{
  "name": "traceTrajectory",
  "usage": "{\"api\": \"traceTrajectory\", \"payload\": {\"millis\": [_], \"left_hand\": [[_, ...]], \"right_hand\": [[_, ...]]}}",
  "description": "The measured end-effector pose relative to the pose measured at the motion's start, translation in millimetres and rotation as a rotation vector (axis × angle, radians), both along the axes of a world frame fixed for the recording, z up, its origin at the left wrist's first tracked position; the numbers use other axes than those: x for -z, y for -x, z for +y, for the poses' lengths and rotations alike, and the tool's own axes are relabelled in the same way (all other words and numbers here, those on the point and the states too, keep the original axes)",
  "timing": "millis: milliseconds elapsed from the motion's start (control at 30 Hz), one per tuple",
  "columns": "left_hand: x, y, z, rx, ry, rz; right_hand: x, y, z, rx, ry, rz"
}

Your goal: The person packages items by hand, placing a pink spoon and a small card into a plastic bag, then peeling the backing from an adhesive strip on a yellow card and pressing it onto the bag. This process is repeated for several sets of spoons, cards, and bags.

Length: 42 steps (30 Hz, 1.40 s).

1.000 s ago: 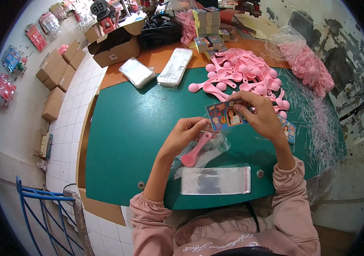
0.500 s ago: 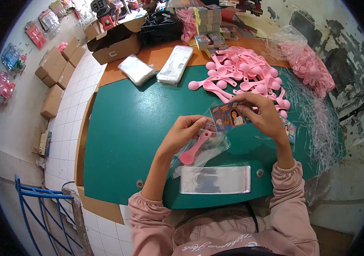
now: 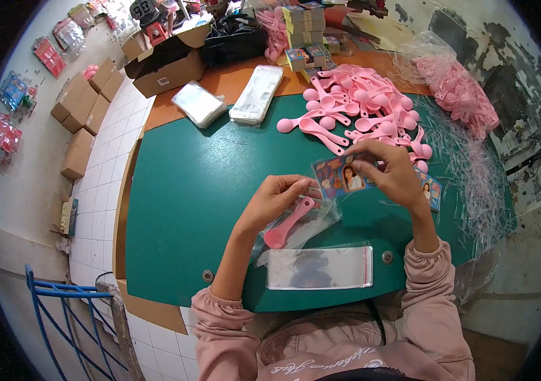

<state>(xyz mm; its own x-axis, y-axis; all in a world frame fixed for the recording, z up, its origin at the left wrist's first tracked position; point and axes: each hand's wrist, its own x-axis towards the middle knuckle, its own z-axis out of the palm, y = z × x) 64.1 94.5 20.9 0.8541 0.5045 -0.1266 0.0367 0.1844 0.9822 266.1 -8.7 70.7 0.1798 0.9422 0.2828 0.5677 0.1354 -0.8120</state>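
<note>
My left hand (image 3: 275, 202) is closed on the mouth of a clear plastic bag (image 3: 311, 227). Inside that bag lies a pink measuring spoon (image 3: 289, 223), its handle toward my fingers. Pinched in my right hand (image 3: 389, 173) is a printed card (image 3: 340, 178) with a portrait on it. The card's left end is right at the bag opening, beside my left fingertips. More printed cards (image 3: 432, 190) lie just beyond my right wrist. In front of me rests a stack of clear bags (image 3: 318, 268) with a red strip at one end.
A heap of pink measuring spoons (image 3: 365, 105) covers the far right of the green table (image 3: 175, 209). Two piles of clear bags (image 3: 199, 103) stand at the back, near bundled cards (image 3: 305, 32) and an open carton (image 3: 169, 66). Loose plastic scraps (image 3: 480, 190) trail along the right edge.
The card has tilted slightly in my right hand beside the bag opening. My left hand keeps its hold on the bag. The view has shifted a little.
</note>
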Motion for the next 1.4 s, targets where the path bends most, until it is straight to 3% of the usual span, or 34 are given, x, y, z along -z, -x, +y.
{"api": "traceTrajectory", "payload": {"millis": [167,300,367,433,533,633,700,767,933,1000,1067,1167,1333,1400], "left_hand": [[8.8,0.9,2.8,0.021,-0.184,0.128],[12.7,-2.2,1.5,0.137,-0.233,0.140],[7.7,-4.6,-5.5,0.132,-0.204,0.086],[6.4,-4.4,-5.1,0.138,-0.195,0.094],[2.0,-3.0,-3.4,0.143,-0.208,0.115],[0.9,-2.8,-2.3,0.145,-0.256,0.130],[1.4,-3.0,-3.3,0.148,-0.278,0.135],[2.0,-3.2,-5.0,0.152,-0.176,0.174],[8.2,-4.3,-6.4,0.112,-0.364,0.137],[4.9,-4.6,-6.3,0.113,-0.446,0.133],[1.1,-3.4,-4.0,0.175,-0.546,0.247],[-6.7,-3.7,-6.0,0.135,-0.466,0.342],[0.1,-3.0,-3.6,0.158,-0.482,0.214],[-0.4,-2.9,-3.4,0.172,-0.483,0.226]], "right_hand": [[5.4,2.9,-0.2,-0.164,0.054,-0.106],[6.7,13.5,0.4,-0.229,0.182,-0.009],[10.2,18.4,2.2,-0.283,0.235,-0.209],[19.7,14.1,2.9,-0.313,0.182,-0.167],[14.2,-3.2,1.3,-0.286,0.294,0.221],[19.5,-9.2,1.4,-0.389,0.314,0.334],[26.3,-2.0,3.0,-0.398,0.352,0.329],[32.4,8.1,5.9,-0.430,0.223,0.048],[31.3,12.5,5.8,-0.344,0.247,0.111],[36.4,12.9,6.0,-0.390,0.236,0.324],[33.3,8.3,6.1,-0.397,0.314,0.376],[28.3,1.2,3.8,-0.398,0.384,0.486],[34.7,-8.9,5.8,-0.413,0.247,0.515],[30.3,-6.7,4.3,-0.313,0.305,1.013]]}}
